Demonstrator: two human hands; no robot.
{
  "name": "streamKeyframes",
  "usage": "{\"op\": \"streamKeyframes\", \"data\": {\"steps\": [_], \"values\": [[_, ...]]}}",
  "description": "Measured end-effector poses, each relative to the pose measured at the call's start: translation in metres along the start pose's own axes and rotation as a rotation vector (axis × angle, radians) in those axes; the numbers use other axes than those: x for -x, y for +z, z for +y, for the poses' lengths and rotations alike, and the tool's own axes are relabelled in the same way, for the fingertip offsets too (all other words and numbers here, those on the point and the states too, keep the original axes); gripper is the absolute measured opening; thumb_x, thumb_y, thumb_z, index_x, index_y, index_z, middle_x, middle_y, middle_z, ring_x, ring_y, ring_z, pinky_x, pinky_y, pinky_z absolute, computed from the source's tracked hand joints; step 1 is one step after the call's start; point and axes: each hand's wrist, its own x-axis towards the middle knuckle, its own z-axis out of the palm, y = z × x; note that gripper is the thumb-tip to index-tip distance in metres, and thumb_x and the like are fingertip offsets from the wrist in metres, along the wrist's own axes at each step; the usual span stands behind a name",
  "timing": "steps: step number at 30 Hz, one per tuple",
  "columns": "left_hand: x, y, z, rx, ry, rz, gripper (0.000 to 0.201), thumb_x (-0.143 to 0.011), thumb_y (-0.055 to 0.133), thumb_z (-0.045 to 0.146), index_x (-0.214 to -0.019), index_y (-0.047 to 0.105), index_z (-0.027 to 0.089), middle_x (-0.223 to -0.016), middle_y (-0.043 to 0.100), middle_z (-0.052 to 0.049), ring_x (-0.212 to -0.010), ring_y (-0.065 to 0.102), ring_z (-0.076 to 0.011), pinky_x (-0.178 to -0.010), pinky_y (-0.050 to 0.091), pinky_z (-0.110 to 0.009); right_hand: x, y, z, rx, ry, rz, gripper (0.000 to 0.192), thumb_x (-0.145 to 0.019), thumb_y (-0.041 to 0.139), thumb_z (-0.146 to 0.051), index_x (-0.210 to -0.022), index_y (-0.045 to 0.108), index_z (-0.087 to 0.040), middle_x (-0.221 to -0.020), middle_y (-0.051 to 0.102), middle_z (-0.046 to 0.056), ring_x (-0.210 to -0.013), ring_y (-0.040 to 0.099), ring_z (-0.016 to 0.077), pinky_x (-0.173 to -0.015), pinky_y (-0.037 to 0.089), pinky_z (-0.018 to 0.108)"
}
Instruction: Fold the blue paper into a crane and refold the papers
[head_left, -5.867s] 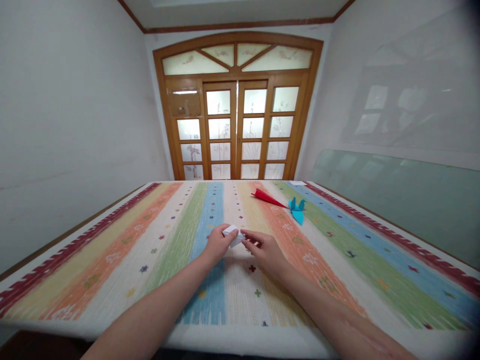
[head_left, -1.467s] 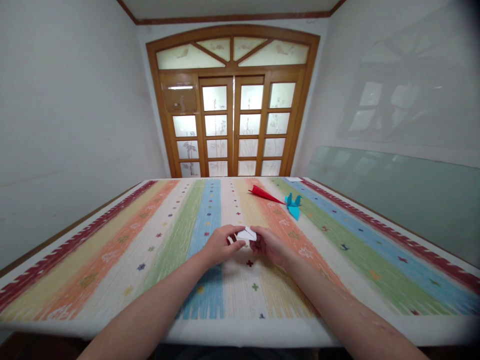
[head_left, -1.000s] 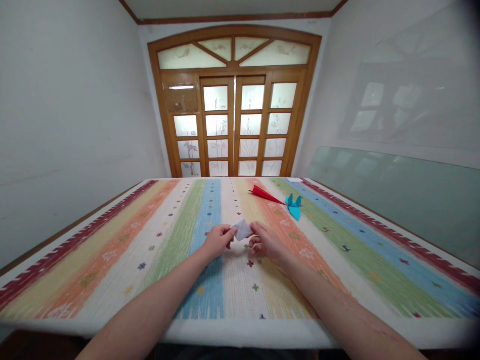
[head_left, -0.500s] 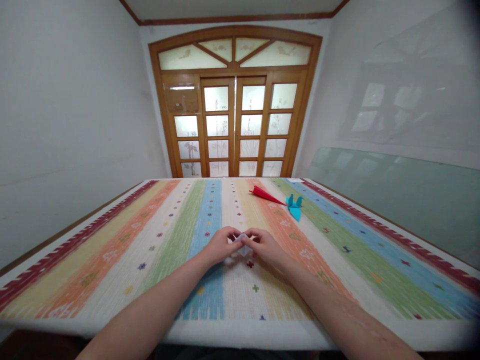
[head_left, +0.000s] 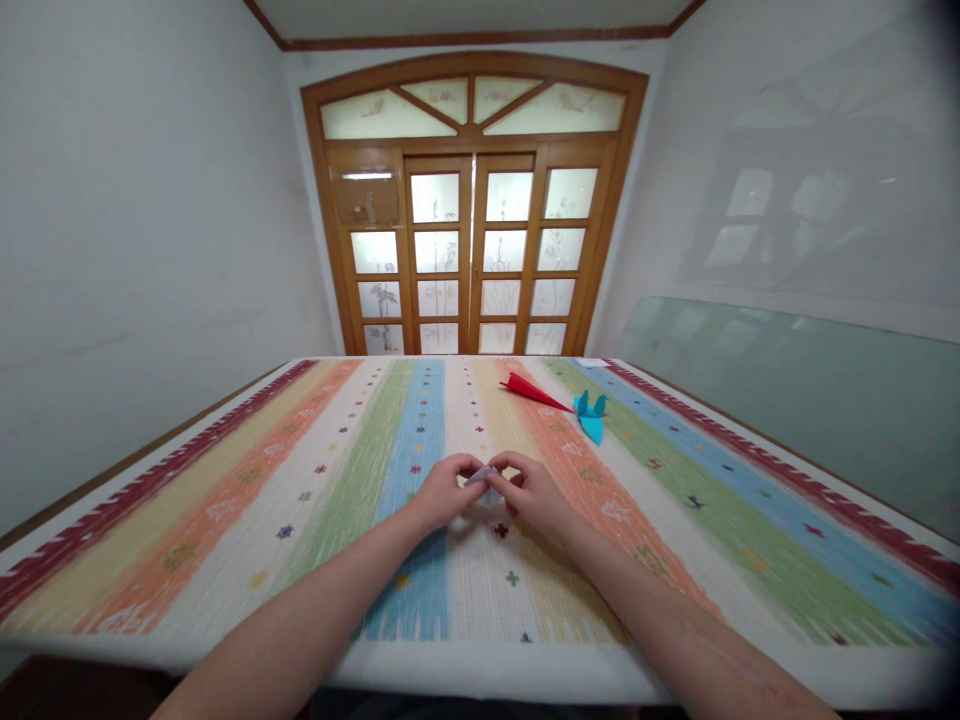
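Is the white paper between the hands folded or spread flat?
Folded: the paper shows only as a small creased wedge pinched between the left hand and right hand, just above the cloth.

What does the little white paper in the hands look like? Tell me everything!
The white paper is small and folded, with pale grey creases. Most of it is hidden, so its shape cannot be told. The left hand and right hand pinch it from either side with their fingertips, holding it just above the striped tablecloth, near the middle of the table.
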Motion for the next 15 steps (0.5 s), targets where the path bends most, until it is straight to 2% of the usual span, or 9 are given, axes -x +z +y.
{"op": "streamKeyframes", "data": {"steps": [8,15], "values": [[0.0016,0.0016,0.0045,0.014,0.036,0.068,0.006,-0.082,0.057,0.023,-0.082,0.060,0.017,-0.078,0.060,0.000,-0.075,0.055,-0.0142,-0.070,0.043,-0.024,0.0003,0.0025,0.0055,0.012,-0.024,0.017,0.017,-0.089,0.059,-0.036,-0.093,0.063,-0.020,-0.087,0.065,0.003,-0.054,0.057,0.0106,-0.049,0.045,0.022],[0.0013,-0.0032,0.0072,0.074,0.088,0.075,0.018,-0.086,0.059,0.033,-0.080,0.056,0.017,-0.078,0.058,0.000,-0.075,0.053,-0.0140,-0.071,0.041,-0.025,-0.0009,0.0006,0.0026,0.052,-0.078,0.012,0.015,-0.090,0.059,-0.035,-0.091,0.064,-0.020,-0.086,0.065,0.003,-0.068,0.060,0.0141,-0.061,0.048,0.025]]}}
